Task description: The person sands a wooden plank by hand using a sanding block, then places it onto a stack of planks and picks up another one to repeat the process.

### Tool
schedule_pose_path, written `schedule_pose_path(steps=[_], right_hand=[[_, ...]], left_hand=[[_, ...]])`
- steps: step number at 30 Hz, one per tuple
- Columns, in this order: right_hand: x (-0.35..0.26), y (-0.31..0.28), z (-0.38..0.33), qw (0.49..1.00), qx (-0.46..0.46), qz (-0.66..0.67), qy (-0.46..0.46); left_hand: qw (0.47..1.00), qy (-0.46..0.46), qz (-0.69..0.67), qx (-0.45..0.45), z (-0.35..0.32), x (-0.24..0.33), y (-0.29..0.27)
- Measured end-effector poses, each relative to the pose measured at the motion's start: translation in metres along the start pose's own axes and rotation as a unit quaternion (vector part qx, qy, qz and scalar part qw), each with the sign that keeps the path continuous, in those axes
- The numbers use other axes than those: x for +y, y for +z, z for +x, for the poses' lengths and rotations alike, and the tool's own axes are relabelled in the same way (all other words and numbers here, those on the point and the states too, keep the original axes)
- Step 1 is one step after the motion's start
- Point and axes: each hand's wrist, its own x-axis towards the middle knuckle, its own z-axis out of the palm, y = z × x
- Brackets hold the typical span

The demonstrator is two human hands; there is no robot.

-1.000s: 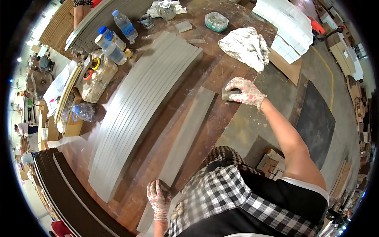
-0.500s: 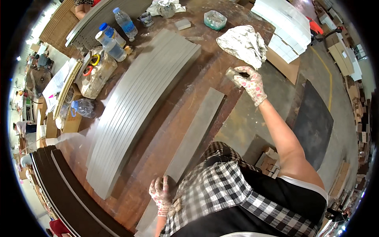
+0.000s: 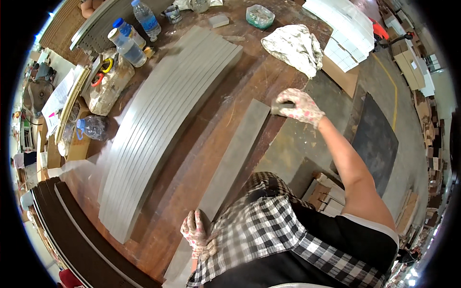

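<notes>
A long grey board (image 3: 230, 158) lies lengthwise on the brown wooden workbench (image 3: 192, 163), close to its near edge. My left hand (image 3: 196, 230), in a speckled glove, presses flat on the board's near end. At the far end of the board, my gloved right hand (image 3: 298, 106) grips a small dark sanding block (image 3: 281, 108) against its right corner. To the left of the board sits a stack of several similar grey boards (image 3: 158, 125), side by side.
A crumpled white rag (image 3: 295, 45) lies at the bench's far right. Plastic water bottles (image 3: 126, 45), a clear bag of tools (image 3: 108, 84) and a small tub (image 3: 260, 15) stand along the far side. Dark strips (image 3: 67, 230) lie at the left. White panels (image 3: 343, 33) are stacked beyond.
My right hand moved away along the board's far end toward the rag, then came back nearer. My left hand stayed pressed on the near end.
</notes>
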Motion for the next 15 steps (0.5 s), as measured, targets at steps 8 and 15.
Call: schedule_pose_path(steps=[8,15], right_hand=[[-0.029,0.026,-0.001,0.993,0.109,0.041,0.014],[-0.021,0.046,-0.034,0.966,0.24,0.027,0.091]], left_hand=[[0.997,-0.002,-0.068,-0.028,0.007,-0.004,-0.009],[0.99,-0.017,-0.135,-0.027,0.028,0.001,-0.017]])
